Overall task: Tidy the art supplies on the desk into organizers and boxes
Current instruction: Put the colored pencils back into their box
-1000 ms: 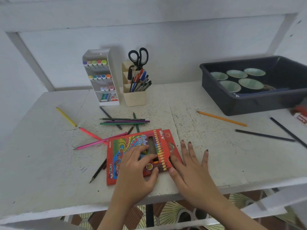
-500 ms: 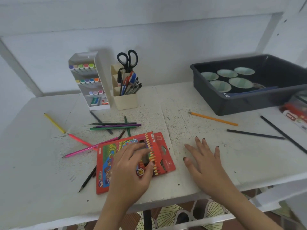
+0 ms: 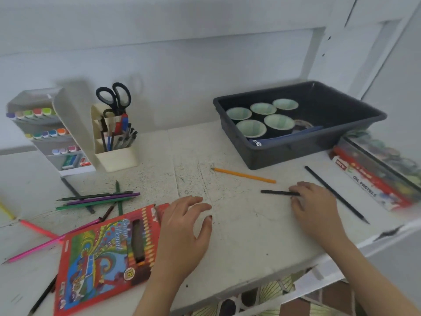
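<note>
On white painted desk [image 3: 246,238] | your right hand [image 3: 316,208] pinches thin black pencil [image 3: 276,192] by its end; left hand [image 3: 182,233] slack, empty | risk: end-grip lets pencil droop, drop.

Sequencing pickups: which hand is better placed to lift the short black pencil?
Right. The right hand pinches one end of the short black pencil; the left hand is open at the red pencil box, farther off.

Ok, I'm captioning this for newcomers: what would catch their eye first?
The red coloured-pencil box at the near left of the desk, by the left hand. The dark grey tub of pale green cups at the back right, and the right hand pinching a short black pencil in front of it.
</note>
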Available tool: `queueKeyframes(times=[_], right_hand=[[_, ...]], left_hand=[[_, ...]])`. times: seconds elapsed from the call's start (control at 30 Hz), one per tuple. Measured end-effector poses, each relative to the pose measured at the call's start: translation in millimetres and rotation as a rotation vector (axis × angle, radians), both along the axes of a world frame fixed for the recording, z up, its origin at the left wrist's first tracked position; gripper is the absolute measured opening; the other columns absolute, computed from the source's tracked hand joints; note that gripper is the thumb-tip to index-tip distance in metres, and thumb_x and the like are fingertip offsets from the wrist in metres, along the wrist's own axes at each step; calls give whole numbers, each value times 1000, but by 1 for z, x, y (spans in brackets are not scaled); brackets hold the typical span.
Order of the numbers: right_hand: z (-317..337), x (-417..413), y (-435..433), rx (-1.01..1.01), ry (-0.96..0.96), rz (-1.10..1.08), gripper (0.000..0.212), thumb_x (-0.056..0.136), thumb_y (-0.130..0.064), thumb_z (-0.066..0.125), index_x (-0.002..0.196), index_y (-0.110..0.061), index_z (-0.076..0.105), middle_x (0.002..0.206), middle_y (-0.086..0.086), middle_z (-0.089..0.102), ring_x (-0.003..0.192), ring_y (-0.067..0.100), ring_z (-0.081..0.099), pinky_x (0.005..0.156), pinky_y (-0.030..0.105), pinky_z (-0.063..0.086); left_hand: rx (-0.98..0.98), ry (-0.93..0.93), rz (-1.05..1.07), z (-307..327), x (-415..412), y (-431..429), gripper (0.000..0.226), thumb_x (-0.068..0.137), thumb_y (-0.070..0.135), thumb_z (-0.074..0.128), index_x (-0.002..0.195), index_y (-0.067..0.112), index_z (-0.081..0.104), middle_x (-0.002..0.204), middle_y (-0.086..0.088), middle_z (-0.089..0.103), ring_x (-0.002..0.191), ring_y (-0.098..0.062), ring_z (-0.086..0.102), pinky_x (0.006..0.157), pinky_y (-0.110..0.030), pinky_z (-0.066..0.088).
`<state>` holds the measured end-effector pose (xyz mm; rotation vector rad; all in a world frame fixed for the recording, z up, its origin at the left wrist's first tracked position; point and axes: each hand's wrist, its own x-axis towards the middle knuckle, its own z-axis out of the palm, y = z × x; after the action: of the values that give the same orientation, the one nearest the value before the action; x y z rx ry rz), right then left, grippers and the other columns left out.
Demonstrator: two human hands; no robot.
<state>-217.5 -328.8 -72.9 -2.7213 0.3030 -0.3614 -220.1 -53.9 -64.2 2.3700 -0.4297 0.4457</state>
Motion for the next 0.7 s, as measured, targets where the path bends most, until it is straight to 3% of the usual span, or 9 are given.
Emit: queueKeyframes(times=[0.23,0.37,0.5,0.7], right_hand=[[-1,6,-22,-4,4,106,8,86,-15,65,90,-19,70,111,0,64,111,21,54,103,45,32],[1,7,-9,36,-15,288,8,89,-19,60,89,-26,63,89,-18,59,90,5,52,108,37,23],[3,12,23,70,12,497,8,93,-23,55,94,-28,61,86,-20,55,81,-2,46,93,23,27],[5,22,83,139,14,695,10,91,-21,58,95,-23,67,87,-11,59,83,5,52,80,25,34]], left_hand=[[-67,22,-36,-6,6,-55,21,78,19,62,96,18,71,107,5,64,106,-14,54,95,-35,35],[-81,38,-19,-11,5,-64,23,79,16,64,101,19,70,109,7,63,105,-9,52,95,-28,32],[-99,67,52,-11,-2,-50,28,80,18,57,105,21,69,106,10,63,103,-7,53,92,-23,34],[-56,18,237,-9,-25,4,29,79,8,53,102,15,69,104,8,63,100,-12,56,90,-27,42]])
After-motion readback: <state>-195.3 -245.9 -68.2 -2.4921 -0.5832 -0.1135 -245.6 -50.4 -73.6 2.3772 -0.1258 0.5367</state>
